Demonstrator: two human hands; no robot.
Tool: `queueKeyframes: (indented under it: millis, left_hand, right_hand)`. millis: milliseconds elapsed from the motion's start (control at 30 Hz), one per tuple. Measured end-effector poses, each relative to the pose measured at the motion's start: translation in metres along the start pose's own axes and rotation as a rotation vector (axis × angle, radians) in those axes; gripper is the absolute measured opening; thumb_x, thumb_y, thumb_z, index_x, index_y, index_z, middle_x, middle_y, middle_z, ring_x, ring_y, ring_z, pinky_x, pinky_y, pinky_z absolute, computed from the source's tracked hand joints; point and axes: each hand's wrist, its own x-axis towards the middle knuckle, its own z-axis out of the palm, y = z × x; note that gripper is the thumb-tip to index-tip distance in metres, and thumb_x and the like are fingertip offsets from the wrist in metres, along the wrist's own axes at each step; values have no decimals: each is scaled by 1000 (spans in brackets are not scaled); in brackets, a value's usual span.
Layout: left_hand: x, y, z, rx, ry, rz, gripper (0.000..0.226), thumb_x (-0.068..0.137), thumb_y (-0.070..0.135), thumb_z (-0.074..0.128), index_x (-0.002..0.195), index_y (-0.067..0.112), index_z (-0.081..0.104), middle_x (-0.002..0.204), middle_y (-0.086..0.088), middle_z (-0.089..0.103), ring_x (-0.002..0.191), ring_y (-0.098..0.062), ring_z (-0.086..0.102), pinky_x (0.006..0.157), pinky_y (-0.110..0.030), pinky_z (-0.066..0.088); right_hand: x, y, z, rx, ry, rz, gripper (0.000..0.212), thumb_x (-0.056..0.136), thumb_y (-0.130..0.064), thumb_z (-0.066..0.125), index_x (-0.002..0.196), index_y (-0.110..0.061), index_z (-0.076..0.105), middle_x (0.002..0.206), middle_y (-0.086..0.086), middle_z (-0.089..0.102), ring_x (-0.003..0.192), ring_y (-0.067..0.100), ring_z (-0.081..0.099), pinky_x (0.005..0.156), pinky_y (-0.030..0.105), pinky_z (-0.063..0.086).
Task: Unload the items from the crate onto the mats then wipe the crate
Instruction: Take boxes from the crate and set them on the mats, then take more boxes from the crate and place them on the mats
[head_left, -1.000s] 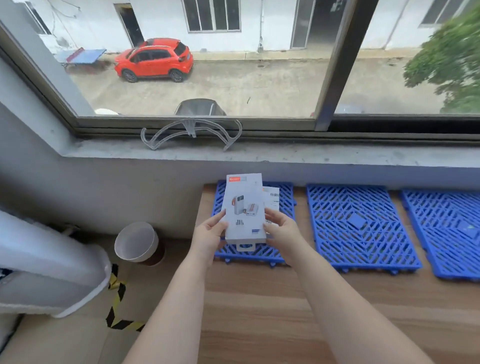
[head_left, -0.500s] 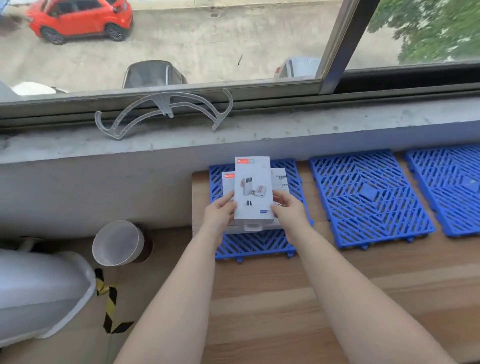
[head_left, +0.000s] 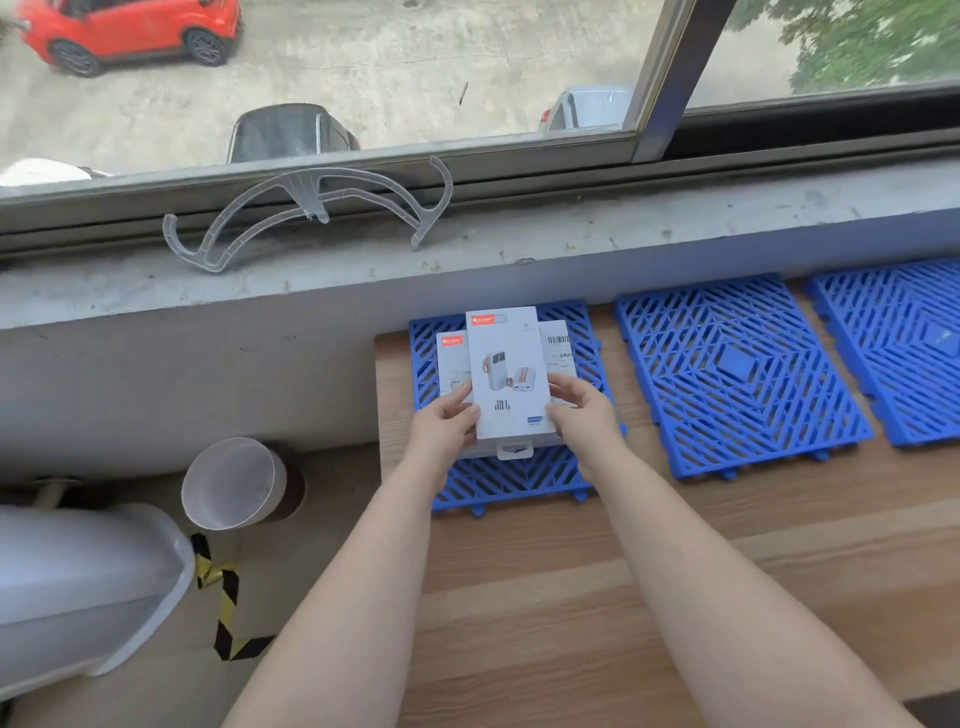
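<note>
We are lowering the power bank box (head_left: 508, 374) closer to the blue mat (head_left: 511, 480) under our fingers (head_left: 460, 410), both hands (head_left: 441, 428) grasping it, nearly unloaded.

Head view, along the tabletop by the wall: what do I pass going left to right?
Left blue mat with the white boxes on it, held between left hand and right hand → empty middle blue mat → right blue mat, cut off by the frame edge.

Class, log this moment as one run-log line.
left hand: holds white box | right hand: holds same box | over leftmost blue mat
</note>
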Motion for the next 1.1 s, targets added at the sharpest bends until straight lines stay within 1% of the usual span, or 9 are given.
queueKeyframes:
  millis: [200,300,367,433,500,600,733,867,1100]
  left_hand:
    - [-6,1,6,-25,26,-29,46,98,4,55,141,20,51,106,4,67,95,-9,66,68,-21,55]
    - [-9,1,7,-1,43,-8,44,97,5,57,138,20,55,108,3,66,97,-10,64,80,-29,58]
    - [-8,2,5,145,99,75,40,95,9,60,133,22,59,118,0,65,99,-8,60,87,-33,56]
    - [-10,8,3,326,155,206,37,94,16,61,130,24,61,125,3,61,101,-6,56,84,-27,51]
    - [-12,13,1,620,182,402,38,93,22,62,131,25,60,128,5,58,115,-11,52,92,-27,43]
    - [-18,18,6,1066,162,673,40,88,28,66,128,25,63,132,-1,55,129,-24,39,104,-38,34]
    - [-38,12,27,1222,198,781,40,79,41,66,115,23,70,126,-7,59,124,-31,46,99,-47,32]
    - [-59,4,47,1293,197,777,48,76,50,65,117,26,68,129,-5,58,124,-31,44,101,-46,27]
    - [-93,-5,83,1279,151,849,52,75,54,69,122,32,64,125,4,57,122,-23,45,100,-43,29]
  right_hand:
    - [-5,6,-1,-9,6,-16,39,92,-2,53,120,-27,64,112,-12,66,105,9,61,82,27,52]
    - [-9,2,-5,-47,14,-27,35,93,-4,54,119,-25,63,109,-10,63,99,6,58,78,23,48]
    - [-10,-1,-8,-121,10,-31,33,91,-7,59,121,-22,60,109,-6,63,97,12,59,77,26,49]
    - [-11,-5,-11,-228,3,-60,40,88,-11,63,126,-19,57,108,-4,63,93,17,61,76,30,51]
    - [-16,-12,-16,-380,-17,-130,43,87,-15,66,128,-21,54,109,-6,60,93,16,60,76,29,50]
    - [-27,-21,-26,-676,-61,-288,50,87,-20,67,135,-23,50,125,-4,52,114,15,51,97,36,46]
    - [-57,-28,-43,-1090,-11,-457,57,89,-32,62,142,-27,42,139,-6,46,133,19,34,108,37,28]
    - [-83,-25,-66,-1231,64,-457,62,88,-40,62,144,-27,39,139,-4,44,135,21,31,118,48,12]
    - [-129,-10,-124,-1201,320,-414,59,82,-44,67,134,-23,51,129,1,52,124,26,44,103,39,33]
